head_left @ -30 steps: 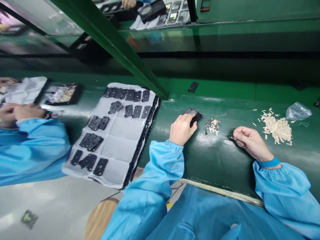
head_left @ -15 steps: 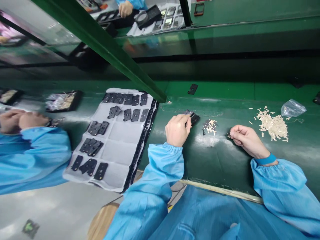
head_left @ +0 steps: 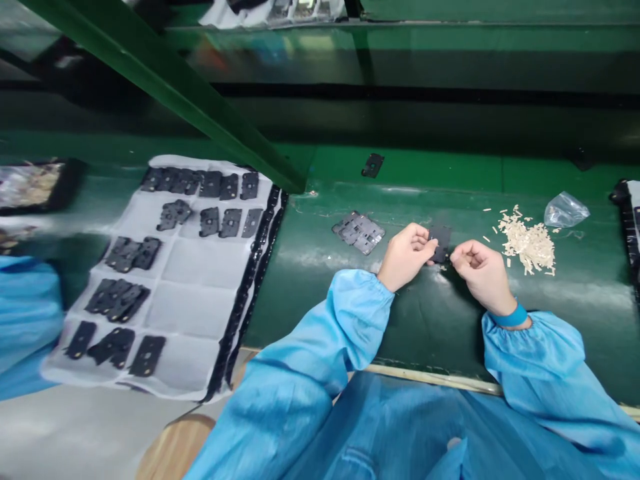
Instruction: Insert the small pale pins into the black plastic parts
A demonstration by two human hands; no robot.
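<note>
Near the middle of the green tabletop (head_left: 310,293) we have both hands drawn together over one small flat black plastic plate (head_left: 441,241). Our left hand (head_left: 406,256) pinches that plate by its left edge, thumb and fingers closed on it, lifting it just off the surface so its face is turned up to us. Our right hand (head_left: 476,273) is curled narrow at the plate's right edge, fingertips together as if gripping something tiny; we cannot tell whether it holds anything. Just left of the hands lies a small grey-black cluster of similar plates (head_left: 359,231), kept close for reach. To the right sits a loose pile of pale cream slivers (head_left: 527,241), and beyond it a crumpled clear plastic bag (head_left: 565,212). Far left, a white compartmented tray (head_left: 200,293) holds rows of black plates sorted by pocket
</note>
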